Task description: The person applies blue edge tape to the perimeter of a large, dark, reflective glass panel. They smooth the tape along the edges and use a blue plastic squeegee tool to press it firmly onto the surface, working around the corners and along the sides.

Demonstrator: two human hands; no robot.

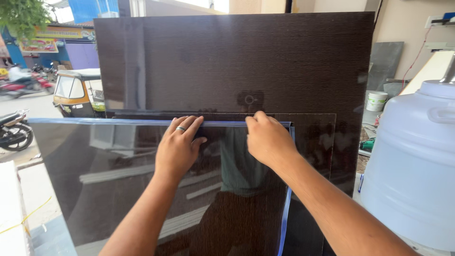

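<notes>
A large clear glass sheet with blue-tinted edges leans upright in front of me, reflecting the street and a person's torso. My left hand, with a ring on one finger, lies flat on the glass, its fingers hooked over the top edge. My right hand grips the same top edge near the sheet's right corner. Behind the glass stands a tall dark brown wood-grain board, with a second lower dark panel between them.
A big white plastic water drum stands close on the right. A small white bucket sits behind it. On the left the street shows an auto rickshaw and parked motorbikes.
</notes>
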